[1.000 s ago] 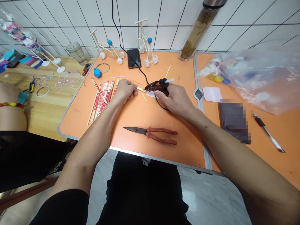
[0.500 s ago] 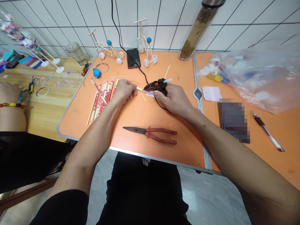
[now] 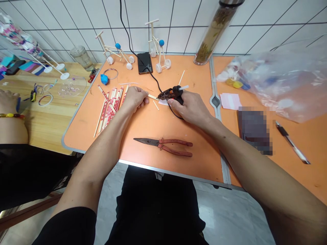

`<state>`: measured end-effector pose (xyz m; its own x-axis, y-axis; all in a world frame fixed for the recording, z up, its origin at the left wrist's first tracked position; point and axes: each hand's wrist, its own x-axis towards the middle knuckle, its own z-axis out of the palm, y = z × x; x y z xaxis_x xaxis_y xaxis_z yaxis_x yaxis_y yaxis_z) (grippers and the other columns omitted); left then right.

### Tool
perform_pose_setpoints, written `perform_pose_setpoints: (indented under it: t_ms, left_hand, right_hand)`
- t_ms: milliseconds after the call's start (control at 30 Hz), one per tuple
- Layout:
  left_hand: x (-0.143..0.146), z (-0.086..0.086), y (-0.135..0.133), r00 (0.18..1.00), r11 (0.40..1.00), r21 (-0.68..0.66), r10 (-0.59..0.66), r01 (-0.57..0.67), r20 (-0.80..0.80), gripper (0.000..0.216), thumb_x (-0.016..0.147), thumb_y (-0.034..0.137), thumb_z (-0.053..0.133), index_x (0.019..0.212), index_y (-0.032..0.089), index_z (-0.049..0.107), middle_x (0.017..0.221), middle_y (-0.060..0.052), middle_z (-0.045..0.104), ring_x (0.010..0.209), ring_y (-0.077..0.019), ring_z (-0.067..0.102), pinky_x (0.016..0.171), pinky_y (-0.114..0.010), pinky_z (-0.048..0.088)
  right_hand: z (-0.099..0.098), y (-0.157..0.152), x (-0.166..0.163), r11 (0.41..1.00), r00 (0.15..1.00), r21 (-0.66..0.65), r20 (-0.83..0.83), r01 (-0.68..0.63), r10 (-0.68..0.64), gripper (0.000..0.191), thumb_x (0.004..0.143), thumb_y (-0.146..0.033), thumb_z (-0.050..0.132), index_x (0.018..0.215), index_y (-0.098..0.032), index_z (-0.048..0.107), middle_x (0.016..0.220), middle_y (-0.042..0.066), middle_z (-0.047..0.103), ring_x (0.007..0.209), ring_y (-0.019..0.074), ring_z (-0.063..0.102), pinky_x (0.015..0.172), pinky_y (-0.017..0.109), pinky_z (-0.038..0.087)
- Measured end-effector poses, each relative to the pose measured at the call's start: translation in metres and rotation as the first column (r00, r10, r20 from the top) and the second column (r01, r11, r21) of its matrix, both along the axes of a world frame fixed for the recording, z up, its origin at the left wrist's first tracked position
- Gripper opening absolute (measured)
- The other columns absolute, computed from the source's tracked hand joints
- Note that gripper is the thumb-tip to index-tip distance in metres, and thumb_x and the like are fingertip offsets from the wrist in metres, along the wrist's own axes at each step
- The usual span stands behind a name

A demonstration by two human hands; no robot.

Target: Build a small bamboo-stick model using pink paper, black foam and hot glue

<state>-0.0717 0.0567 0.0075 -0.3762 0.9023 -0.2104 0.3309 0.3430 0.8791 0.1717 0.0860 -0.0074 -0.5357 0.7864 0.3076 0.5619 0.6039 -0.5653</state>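
Observation:
Between the fingertips of my left hand [image 3: 136, 99] is a short wooden stick [image 3: 153, 97], pinched at its left end. My right hand [image 3: 190, 105] is wrapped round a black glue gun [image 3: 170, 94], a white glue stick jutting from its back. The gun's nozzle meets or nearly meets the stick's free end. Under it lies a pale slip of paper [image 3: 162, 102], with another thin stick piece [image 3: 156, 105] beside it. Left of my left hand is a pile of chopsticks in red-and-white wrappers [image 3: 112, 105]. Long-nose pliers [image 3: 163, 143] with red handles lie nearer to me.
Two stick models with white wheels and blue balls [image 3: 161, 43] stand by the wall, a black phone [image 3: 144, 63] between them. A tall tea bottle [image 3: 212, 37], plastic bag [image 3: 278, 81], pink papers [image 3: 230, 101] and pen [image 3: 292, 143] are rightward. Another person's arm [image 3: 12, 126] rests at left.
My hands, the stick and the glue gun hold almost the same place. At the far left, the other person's hand has shifted slightly. The whole view has moved a little.

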Motion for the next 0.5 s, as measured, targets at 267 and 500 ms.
perform_pose_setpoints:
  t_ms: [267,500]
  left_hand:
    - [-0.0031,-0.0052,0.0023,1.000,1.000,0.012,-0.005,0.005,-0.001,0.033,0.094,0.017,0.065,0.061,0.019,0.064,0.056,-0.005,0.066,0.044,-0.0092,0.043,0.045,-0.026,0.028]
    - [-0.0037,-0.0069,0.0028,1.000,1.000,0.010,-0.003,0.003,0.015,0.037,0.095,0.017,0.065,0.059,0.018,0.066,0.059,-0.007,0.068,0.043,-0.0089,0.044,0.045,-0.027,0.027]
  right_hand:
    - [-0.0007,-0.0003,0.0043,1.000,1.000,0.009,0.002,-0.004,0.004,0.034,0.105,-0.048,0.061,0.105,-0.019,0.078,0.102,0.015,0.083,0.093,0.0343,0.073,0.081,0.040,0.051]
    - [-0.0003,-0.0002,0.0070,1.000,1.000,0.007,0.013,-0.008,0.008,0.033,0.106,-0.048,0.060,0.100,-0.019,0.076,0.100,0.015,0.082,0.093,0.0344,0.073,0.081,0.041,0.051]
